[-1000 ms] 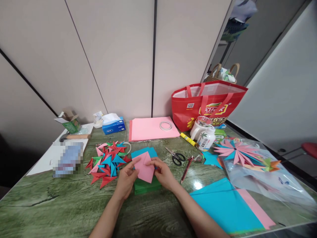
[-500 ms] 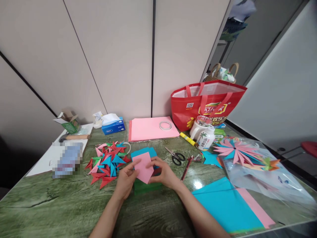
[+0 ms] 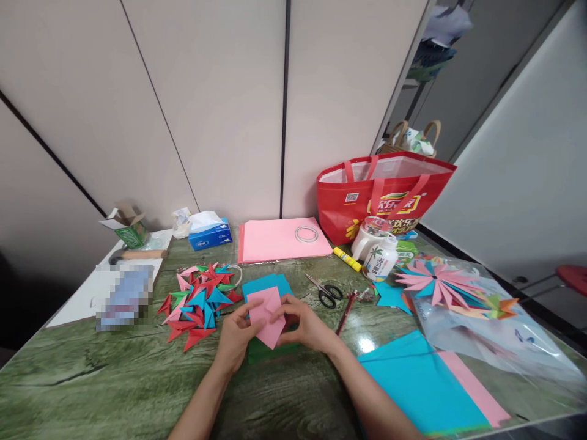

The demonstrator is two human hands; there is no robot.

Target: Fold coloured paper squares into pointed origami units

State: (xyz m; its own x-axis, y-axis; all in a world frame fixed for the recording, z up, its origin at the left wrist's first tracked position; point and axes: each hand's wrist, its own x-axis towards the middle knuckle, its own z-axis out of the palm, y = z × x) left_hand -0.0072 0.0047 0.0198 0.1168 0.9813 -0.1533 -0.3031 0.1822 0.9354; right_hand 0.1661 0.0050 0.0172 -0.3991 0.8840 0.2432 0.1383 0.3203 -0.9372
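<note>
A pink sheet of paper (image 3: pixel 267 305) with folded edges is held up between both hands, above the table's front middle. My left hand (image 3: pixel 238 333) pinches its left edge, thumb on the front. My right hand (image 3: pixel 300 321) grips the right edge, its thumb and finger on a fold near the middle. Behind and beneath lie blue paper squares (image 3: pixel 266 284), partly covered, and a green paper piece (image 3: pixel 270 353) shows under the hands. A heap of red, blue, pink and green folded paper stars (image 3: pixel 204 302) lies left of my left hand.
Black-handled scissors (image 3: pixel 325 290), a dark red pen (image 3: pixel 346 311) and a yellow glue stick (image 3: pixel 347 259) lie to the right. Pink sheets (image 3: pixel 275 241) rest at the back, with a tissue box (image 3: pixel 210 234) beside them. A red bag (image 3: pixel 339 208), white bottle (image 3: pixel 380 260) and blue sheets (image 3: pixel 422 385) stand or lie rightward.
The pink paper has shifted slightly downward, and a folded flap now shows on its upper right. My right thumb and finger have moved inward over it.
</note>
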